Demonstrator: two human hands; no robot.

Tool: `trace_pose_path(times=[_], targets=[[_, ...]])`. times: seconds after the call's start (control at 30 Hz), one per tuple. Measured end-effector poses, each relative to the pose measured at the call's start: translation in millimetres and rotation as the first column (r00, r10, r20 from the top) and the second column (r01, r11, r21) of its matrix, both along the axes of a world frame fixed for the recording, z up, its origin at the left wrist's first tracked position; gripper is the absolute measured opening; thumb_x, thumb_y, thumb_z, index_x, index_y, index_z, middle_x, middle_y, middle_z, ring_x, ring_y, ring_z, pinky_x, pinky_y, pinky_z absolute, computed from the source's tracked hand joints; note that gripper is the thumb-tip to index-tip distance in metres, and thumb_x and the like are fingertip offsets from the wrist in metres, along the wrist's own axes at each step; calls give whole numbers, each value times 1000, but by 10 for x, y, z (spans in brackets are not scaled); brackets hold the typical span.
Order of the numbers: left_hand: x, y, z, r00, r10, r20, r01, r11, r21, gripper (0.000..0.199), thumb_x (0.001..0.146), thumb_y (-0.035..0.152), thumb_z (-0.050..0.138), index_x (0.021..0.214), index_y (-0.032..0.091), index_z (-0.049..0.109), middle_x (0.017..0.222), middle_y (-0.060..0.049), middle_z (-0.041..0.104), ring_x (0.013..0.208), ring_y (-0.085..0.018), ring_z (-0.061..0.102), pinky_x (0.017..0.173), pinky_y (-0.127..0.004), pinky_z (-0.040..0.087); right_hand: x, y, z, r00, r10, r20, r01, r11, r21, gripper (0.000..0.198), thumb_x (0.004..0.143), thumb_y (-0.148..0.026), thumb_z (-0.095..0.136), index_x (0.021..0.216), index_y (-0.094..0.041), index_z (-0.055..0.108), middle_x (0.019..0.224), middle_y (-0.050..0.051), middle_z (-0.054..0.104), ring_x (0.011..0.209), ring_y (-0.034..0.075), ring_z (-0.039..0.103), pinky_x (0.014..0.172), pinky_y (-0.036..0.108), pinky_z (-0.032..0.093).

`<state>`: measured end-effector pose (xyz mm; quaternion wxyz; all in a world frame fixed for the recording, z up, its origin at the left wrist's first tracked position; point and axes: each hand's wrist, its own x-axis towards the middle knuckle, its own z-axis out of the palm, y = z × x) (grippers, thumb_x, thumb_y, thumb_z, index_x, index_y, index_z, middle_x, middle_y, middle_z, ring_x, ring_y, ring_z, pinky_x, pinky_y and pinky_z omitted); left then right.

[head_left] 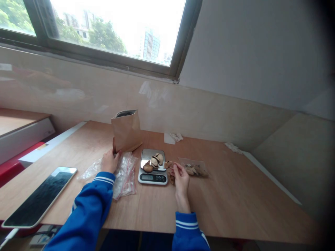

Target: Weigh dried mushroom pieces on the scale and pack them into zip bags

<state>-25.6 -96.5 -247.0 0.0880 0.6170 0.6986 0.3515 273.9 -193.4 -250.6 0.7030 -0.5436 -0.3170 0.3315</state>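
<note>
My left hand (pixel 110 161) is at the lower left corner of a standing brown paper bag (pixel 126 130), thumb in front and fingers along its side, closed on that corner. The bag's top gapes. Under and beside this hand lie clear zip bags (pixel 125 177). My right hand (pixel 181 178) pinches a brown dried mushroom piece (pixel 169 164) at the right edge of a kitchen scale (pixel 153 179). Several dried mushrooms (pixel 156 159) rest on the scale's metal plate; its display is too small to read. More brown pieces (pixel 171 177) show partly behind my right hand.
Right of my right hand lies a clear bag of dried mushroom pieces (pixel 196 169). A phone (pixel 40 197) with a white cable (pixel 10 237) lies at the table's left front. Crumpled tissue (pixel 176 137) sits by the wall, below the window (pixel 115 31).
</note>
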Motion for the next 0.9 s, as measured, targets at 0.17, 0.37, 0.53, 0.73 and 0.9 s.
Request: trace_pose_path(times=[0.17,0.37,0.53,0.73,0.9], targets=[[3,-6,12,999,24,-34,-24,1000,3,38,82,45,43,95,16,63,88,-12,68,86,-27,62,73,-34,44,-75,29,-41,997,21,-72,-26,998,-64,51,59,-48,74,93,-11,66,79,8,71,52,11,58,42,19,39],[8,-3,5,999,22,-34,-21,999,30,36,82,44,42,93,17,64,89,-12,69,84,-27,62,72,-34,44,-74,67,-83,997,-3,-74,-2,997,-76,52,57,-48,75,91,-12,65,78,9,71,51,12,57,42,20,37],[13,-14,12,999,20,-30,-18,999,48,35,81,44,44,92,17,64,86,-11,69,83,-27,62,71,-34,44,-98,180,-122,974,-46,220,63,996,-69,39,65,-44,68,85,-11,66,81,10,70,71,20,62,62,28,45],[20,-28,37,999,28,-24,-26,998,63,34,79,43,46,92,18,64,87,-11,70,83,-27,63,71,-34,45,-194,199,-17,737,-154,658,206,979,-1,22,76,-34,61,86,-15,67,89,12,62,94,26,54,83,37,41],[21,-26,38,1000,17,-13,-16,999,51,35,80,44,45,93,18,64,89,-11,70,85,-27,63,72,-34,45,-376,7,114,561,-160,812,109,987,119,19,85,-29,54,97,-20,65,99,10,54,99,24,51,87,38,40]])
